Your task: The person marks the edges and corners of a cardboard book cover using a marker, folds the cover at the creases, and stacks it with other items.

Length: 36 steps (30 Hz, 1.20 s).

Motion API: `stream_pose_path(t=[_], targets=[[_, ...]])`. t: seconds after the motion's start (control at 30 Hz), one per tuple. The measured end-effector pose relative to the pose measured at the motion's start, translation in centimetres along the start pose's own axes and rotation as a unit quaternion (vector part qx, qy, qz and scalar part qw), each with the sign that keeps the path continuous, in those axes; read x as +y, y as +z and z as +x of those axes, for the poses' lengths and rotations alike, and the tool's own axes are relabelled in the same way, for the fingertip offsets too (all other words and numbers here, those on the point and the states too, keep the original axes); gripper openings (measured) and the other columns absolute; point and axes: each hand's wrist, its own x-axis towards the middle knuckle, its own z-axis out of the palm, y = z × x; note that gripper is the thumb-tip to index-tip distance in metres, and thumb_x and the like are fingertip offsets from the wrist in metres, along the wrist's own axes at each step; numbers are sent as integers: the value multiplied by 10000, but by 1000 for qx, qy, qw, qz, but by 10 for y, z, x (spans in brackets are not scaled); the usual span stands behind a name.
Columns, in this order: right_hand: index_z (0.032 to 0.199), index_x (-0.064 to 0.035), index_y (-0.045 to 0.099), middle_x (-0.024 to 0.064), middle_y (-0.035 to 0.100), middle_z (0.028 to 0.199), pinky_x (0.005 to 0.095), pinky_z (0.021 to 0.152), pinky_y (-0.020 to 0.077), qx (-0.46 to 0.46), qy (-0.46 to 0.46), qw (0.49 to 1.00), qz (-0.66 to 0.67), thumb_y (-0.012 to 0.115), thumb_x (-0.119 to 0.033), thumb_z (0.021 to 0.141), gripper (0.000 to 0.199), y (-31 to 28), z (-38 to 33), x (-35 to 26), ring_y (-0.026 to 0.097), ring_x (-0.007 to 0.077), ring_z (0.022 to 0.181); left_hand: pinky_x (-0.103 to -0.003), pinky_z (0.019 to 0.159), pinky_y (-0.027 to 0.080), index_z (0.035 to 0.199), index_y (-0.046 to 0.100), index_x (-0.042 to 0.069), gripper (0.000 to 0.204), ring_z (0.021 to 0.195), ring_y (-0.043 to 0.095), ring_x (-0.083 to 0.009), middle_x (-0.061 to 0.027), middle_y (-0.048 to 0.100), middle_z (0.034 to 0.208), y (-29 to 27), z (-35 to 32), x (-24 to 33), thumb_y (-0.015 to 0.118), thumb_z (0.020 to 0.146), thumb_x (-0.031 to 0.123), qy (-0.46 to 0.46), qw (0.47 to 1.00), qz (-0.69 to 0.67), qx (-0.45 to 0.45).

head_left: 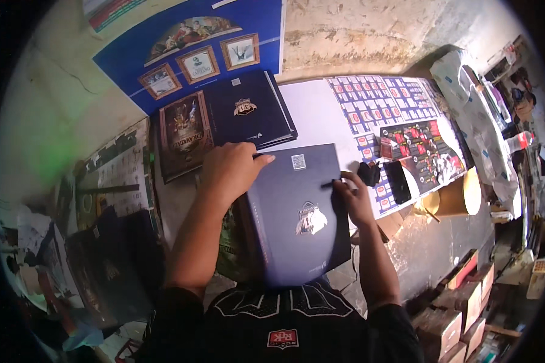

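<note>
A large dark blue hardcover book [284,227], with a pale emblem and a small square code on its cover, lies tilted at the table's near edge, close to my body. My left hand [233,169] grips its upper left corner, the thumb lying over the cover and the other fingers curled. At its right edge, my right hand [356,196] pinches the border. A small dark shape shows by those fingertips; I cannot make out whether it is a thing or a shadow. Beyond the left hand lie a similar dark book [251,112] and a brown illustrated one [184,133].
Right of the book are a crumpled black item [369,173], a black phone [398,183] and printed sheets [418,148]. A yellowish cylinder [472,192] and cardboard boxes [445,330] stand further right. A blue poster [191,51] leans on the wall; a dark book [112,266] lies lower left.
</note>
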Motion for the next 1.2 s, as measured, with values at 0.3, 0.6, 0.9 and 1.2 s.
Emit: stream_pose_path(t=[0.3,0.6,0.9,1.2], targets=[[1364,-80,464,231,618,957,426,778,489,27,-104,960,-257,546,67,787,601,0,34,68,618,370,872,-413,779,525,1051,668,46,390,863,667,-324,-156,658,1005,220,29,-11,657,886,398,-49,971,-203,113],[1456,-71,363,222,585,1192,389,1001,446,-159,-228,953,-123,634,50,779,739,23,1,58,572,402,1103,-373,676,499,1061,578,24,258,785,663,-298,-164,650,855,245,-46,26,556,976,267,-14,912,-409,-3],[1349,18,449,254,481,1362,453,1074,366,34,-113,958,-262,552,-82,919,453,-63,82,144,430,371,1307,-425,607,528,1069,586,48,225,752,663,-359,-136,656,917,296,-12,-15,616,926,219,5,962,-179,205],[1282,-90,578,104,499,1416,492,1131,272,-74,-132,902,-404,544,-46,849,437,-6,-66,133,440,302,1332,-401,610,530,1058,590,53,209,757,667,-325,-121,647,903,300,-14,-21,627,919,204,-17,967,-168,192]])
